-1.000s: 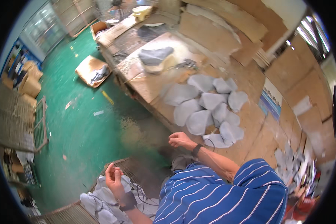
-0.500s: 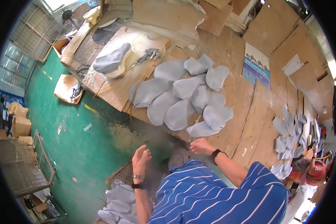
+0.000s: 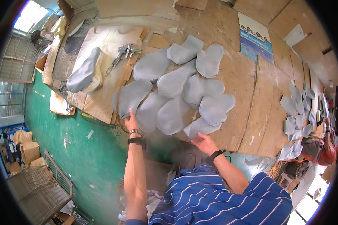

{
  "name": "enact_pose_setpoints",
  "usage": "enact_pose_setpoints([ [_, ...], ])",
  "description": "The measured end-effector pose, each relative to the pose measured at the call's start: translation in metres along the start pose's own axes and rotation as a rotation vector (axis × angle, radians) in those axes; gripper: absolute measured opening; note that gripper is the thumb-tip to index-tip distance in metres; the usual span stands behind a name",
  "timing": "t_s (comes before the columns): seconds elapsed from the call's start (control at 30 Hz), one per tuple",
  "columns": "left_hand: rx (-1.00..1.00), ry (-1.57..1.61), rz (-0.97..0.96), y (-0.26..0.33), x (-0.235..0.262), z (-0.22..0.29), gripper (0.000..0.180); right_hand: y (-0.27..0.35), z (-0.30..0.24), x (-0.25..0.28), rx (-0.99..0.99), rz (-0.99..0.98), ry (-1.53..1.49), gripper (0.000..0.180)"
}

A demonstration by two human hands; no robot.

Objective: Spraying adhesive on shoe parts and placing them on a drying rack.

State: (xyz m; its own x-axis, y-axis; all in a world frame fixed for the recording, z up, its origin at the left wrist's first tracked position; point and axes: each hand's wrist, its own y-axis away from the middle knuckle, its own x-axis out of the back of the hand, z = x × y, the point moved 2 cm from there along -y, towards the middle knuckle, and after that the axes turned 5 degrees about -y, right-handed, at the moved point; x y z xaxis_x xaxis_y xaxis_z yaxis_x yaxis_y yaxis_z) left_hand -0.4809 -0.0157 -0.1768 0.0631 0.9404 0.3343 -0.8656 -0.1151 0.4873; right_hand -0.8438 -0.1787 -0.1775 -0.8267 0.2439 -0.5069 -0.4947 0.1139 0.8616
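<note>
**Both hands moved up to the grey pieces**

Since the earlier frames, left hand (image 3: 132, 120) rose from below the table (image 3: 248, 93) onto the near-left grey foam piece (image 3: 131, 96), fingers extended flat, gripping nothing. Right hand (image 3: 202, 142) sat open-palmed just under the nearest grey piece (image 3: 199, 127) at the near edge. Left arm was stretched straight; right elbow was bent.

Green floor (image 3: 82, 157); plywood bench (image 3: 251, 101); barred window (image 3: 15, 60)

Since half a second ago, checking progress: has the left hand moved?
Yes. The left hand has reached forward from over the floor to the grey pieces at the workbench edge.
</note>
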Motion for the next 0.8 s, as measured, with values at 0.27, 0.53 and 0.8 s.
enact_pose_setpoints([
  [0.27,-0.049,0.244,-0.076,0.106,-0.009,0.032,0.047,0.061,0.0,-0.072,0.205,-0.107,0.35,0.019],
  [0.53,-0.041,0.605,-0.159,0.219,0.004,0.094,0.034,0.157,0.006,-0.15,0.089,-0.195,0.474,0.034],
  [0.8,-0.255,0.688,-0.037,0.251,0.073,0.144,0.034,0.202,0.03,-0.208,-0.13,-0.342,0.697,0.036],
])
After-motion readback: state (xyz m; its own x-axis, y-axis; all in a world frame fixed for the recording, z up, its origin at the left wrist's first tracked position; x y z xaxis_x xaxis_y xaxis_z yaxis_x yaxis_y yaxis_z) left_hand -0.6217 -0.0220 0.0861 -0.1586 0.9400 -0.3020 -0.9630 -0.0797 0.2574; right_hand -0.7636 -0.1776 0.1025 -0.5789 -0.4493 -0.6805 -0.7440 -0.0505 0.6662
